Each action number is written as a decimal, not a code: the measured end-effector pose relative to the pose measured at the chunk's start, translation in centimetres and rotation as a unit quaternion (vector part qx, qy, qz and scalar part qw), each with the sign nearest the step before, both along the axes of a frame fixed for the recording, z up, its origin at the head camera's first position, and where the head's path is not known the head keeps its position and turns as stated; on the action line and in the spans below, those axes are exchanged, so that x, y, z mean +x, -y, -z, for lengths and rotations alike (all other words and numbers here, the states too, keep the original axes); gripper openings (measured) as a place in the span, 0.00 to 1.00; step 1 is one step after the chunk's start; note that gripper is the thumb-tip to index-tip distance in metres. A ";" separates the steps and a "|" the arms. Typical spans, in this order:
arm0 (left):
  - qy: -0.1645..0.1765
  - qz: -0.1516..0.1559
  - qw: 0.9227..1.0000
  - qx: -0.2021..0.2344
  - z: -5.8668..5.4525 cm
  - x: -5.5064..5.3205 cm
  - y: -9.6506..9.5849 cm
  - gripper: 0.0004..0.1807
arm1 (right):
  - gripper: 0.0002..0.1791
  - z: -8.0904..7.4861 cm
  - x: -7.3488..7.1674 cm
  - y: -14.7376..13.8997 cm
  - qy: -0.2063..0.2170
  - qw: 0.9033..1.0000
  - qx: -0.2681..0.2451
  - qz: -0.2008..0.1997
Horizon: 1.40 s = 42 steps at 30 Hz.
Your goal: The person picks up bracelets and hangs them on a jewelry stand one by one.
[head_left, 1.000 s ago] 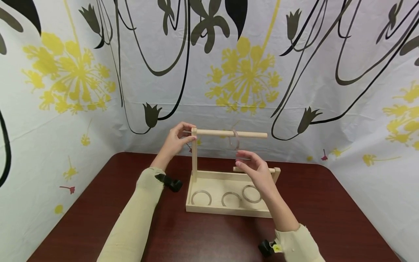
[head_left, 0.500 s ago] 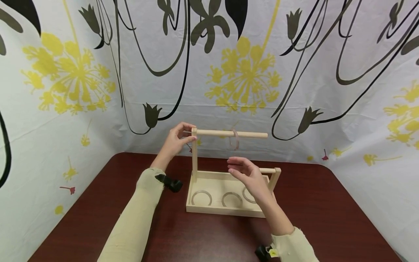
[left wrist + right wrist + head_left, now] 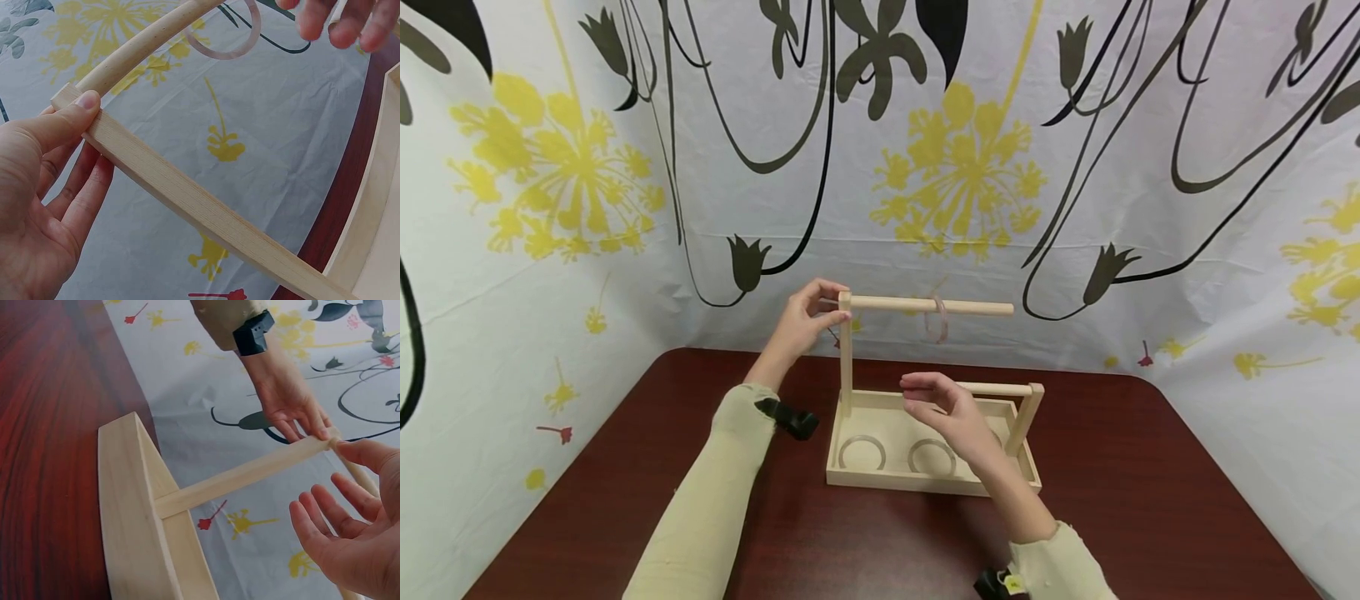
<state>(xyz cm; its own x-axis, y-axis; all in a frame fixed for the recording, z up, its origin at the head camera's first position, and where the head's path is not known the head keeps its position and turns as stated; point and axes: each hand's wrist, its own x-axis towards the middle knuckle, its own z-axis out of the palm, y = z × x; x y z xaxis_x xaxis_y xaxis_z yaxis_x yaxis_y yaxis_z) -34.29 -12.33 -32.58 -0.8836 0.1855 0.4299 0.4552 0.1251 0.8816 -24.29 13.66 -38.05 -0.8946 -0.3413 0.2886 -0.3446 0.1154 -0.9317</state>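
Note:
My left hand [image 3: 805, 321] pinches the top of a wooden stand's tall post [image 3: 846, 358]; in the left wrist view the thumb presses on the post's end [image 3: 87, 109]. From there a round upper bar [image 3: 977, 307] runs right, and a clear pinkish ring [image 3: 942, 323] hangs on it. My right hand [image 3: 951, 412] hovers over the stand's tray [image 3: 917, 482], below the hanging ring, its fingers relaxed and holding nothing. In the tray lie a left ring [image 3: 862, 437] and a middle ring [image 3: 932, 442]. Another ring is mostly hidden behind the right wrist.
A shorter post [image 3: 1026, 417] at the tray's right end carries a lower bar [image 3: 1000, 389], partly behind the right hand. The stand sits on a dark red-brown table [image 3: 820, 542]. A patterned white cloth [image 3: 850, 200] surrounds the table's back and sides.
My right hand has moved down and to the left, away from the hanging ring and over the tray. The left hand stays on the post, and the ring stays on the upper bar.

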 end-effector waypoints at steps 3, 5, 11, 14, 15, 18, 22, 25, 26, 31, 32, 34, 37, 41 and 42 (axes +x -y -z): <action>0.000 0.000 1.000 0.001 0.0 0.0 0.0 0.19 | 0.22 0.4 -0.1 0.2 -0.001 1.000 0.007 -0.003; 0.001 -0.001 1.000 -0.001 0.0 0.0 0.0 0.18 | 0.22 0.8 -0.2 0.4 -0.001 1.000 0.009 -0.005; -0.001 -0.002 1.000 -0.002 0.0 0.0 0.0 0.18 | 0.22 1.9 -0.4 0.8 0.007 1.000 0.013 -0.016; -0.002 -0.001 1.000 -0.003 0.0 0.0 0.0 0.18 | 0.22 2.3 -0.5 1.0 0.017 1.000 0.014 -0.020; -0.003 -0.002 1.000 -0.004 0.0 0.1 0.0 0.18 | 0.22 2.5 -0.6 1.0 0.020 0.999 0.015 -0.021; -0.003 -0.003 1.000 -0.007 0.0 0.1 0.0 0.18 | 0.21 2.8 -0.6 1.2 0.027 0.999 0.022 -0.022; -0.003 -0.005 1.000 -0.009 0.0 0.1 0.0 0.18 | 0.22 3.3 -0.8 1.3 0.030 0.999 0.033 -0.025; -0.003 -0.004 1.000 -0.008 0.0 0.1 0.0 0.18 | 0.22 3.8 -1.1 1.5 0.026 0.999 0.032 -0.028; -0.002 -0.004 1.000 -0.008 0.0 0.1 0.0 0.18 | 0.23 4.0 -1.1 1.6 0.024 0.999 0.030 -0.029; -0.003 -0.003 1.000 -0.010 0.0 0.2 0.0 0.18 | 0.23 4.6 -1.5 2.1 0.031 0.999 0.025 -0.031; -0.004 -0.003 1.000 -0.011 0.0 0.2 0.0 0.19 | 0.24 4.7 -1.6 2.2 0.035 0.999 0.026 -0.033; -0.004 -0.003 1.000 -0.013 0.0 0.2 0.0 0.19 | 0.23 5.0 -1.7 2.3 0.039 0.998 0.030 -0.036; -0.004 -0.002 1.000 -0.012 0.0 0.2 0.0 0.19 | 0.23 5.6 -1.9 2.5 0.042 0.997 0.041 -0.041; -0.005 0.000 1.000 -0.010 0.0 0.1 0.0 0.19 | 0.24 6.1 -2.0 2.9 0.051 0.997 0.051 -0.041; -0.005 0.000 1.000 -0.009 0.1 0.0 0.0 0.19 | 0.24 6.3 -2.1 3.0 0.053 0.996 0.053 -0.042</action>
